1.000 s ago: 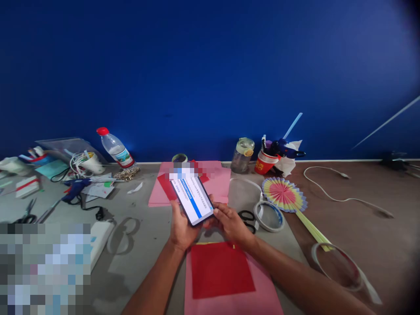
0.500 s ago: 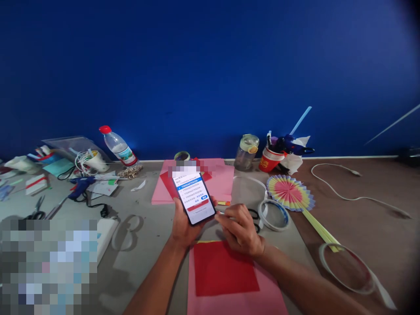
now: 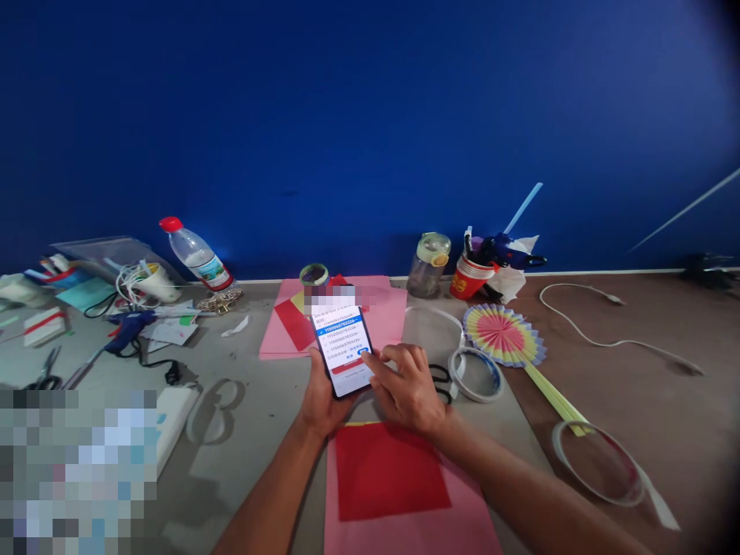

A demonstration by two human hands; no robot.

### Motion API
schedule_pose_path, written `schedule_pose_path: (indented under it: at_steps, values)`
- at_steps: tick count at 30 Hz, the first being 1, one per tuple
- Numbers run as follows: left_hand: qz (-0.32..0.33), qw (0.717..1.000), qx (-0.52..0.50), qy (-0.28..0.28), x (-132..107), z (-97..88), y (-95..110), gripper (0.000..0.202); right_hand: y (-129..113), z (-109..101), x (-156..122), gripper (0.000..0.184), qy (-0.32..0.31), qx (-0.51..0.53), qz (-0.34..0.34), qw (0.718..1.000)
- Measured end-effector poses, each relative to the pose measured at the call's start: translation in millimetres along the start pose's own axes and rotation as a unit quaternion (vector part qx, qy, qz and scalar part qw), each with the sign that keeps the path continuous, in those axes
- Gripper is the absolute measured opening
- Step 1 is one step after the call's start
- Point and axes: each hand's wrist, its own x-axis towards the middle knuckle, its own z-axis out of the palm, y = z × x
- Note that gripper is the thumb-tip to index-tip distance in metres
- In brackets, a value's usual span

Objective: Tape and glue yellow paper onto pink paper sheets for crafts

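Observation:
My left hand (image 3: 320,401) grips a black phone (image 3: 342,348) from below, its lit screen tilted up toward me. My right hand (image 3: 408,385) is beside the phone with its fingers curled and one fingertip touching the screen's lower right. Under my wrists lies a dark red paper square (image 3: 388,479) on a pink sheet (image 3: 468,528). A stack of pink and red sheets (image 3: 387,316) lies past the phone.
A roll of tape (image 3: 476,374) and black scissors (image 3: 440,381) sit right of my hands, with a folded paper fan (image 3: 500,334), a glass jar (image 3: 428,264), a red cup of tools (image 3: 469,279) and a white cable (image 3: 613,339). At left are a water bottle (image 3: 195,257) and a blue glue gun (image 3: 128,327).
My right hand let go of the phone's edge, drew back, then moved in with a fingertip on the screen. The screen content changed to a list.

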Motion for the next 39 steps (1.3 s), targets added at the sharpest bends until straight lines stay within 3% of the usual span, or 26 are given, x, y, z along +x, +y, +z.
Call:
schedule_pose_path:
  at_steps: [3,6,10,16,21,29,32,35,39]
  values:
    - [-0.003,1.0,0.002,0.0,-0.3,-1.0,-1.0,0.067,-0.7,0.3,1.1,0.036,-0.007,0.009,0.015,1.0]
    - [0.008,1.0,0.021,-0.011,-0.8,-0.9,-0.6,0.065,1.5,-4.3,3.6,0.036,0.026,0.078,0.049,0.995]
    - [-0.002,0.997,0.058,-0.06,-1.2,0.2,0.1,0.071,14.2,-17.5,13.4,0.029,0.056,0.248,0.166,0.953]
    - [-0.008,0.991,0.08,-0.111,0.3,-0.8,-1.0,0.073,35.5,-30.6,47.8,0.041,-0.056,0.424,0.308,0.85]
    - [-0.006,0.984,0.107,-0.14,0.0,-0.6,-1.6,0.076,44.6,-21.7,78.6,0.05,-0.132,0.454,0.306,0.826]
    - [0.004,0.978,0.141,-0.151,0.2,-1.1,-1.2,0.077,55.5,-13.0,107.1,0.049,-0.208,0.533,0.321,0.755]
    - [0.007,0.977,0.14,-0.158,1.1,-2.2,0.0,0.074,51.1,-13.3,110.0,0.046,-0.212,0.538,0.325,0.748]
    - [0.005,0.978,0.119,-0.173,3.5,-5.6,2.6,0.07,47.5,-14.9,112.8,0.044,-0.178,0.53,0.337,0.757]
    - [0.01,0.982,0.082,-0.169,8.5,-11.5,7.8,0.068,57.3,-35.4,131.1,0.039,-0.119,0.508,0.353,0.777]
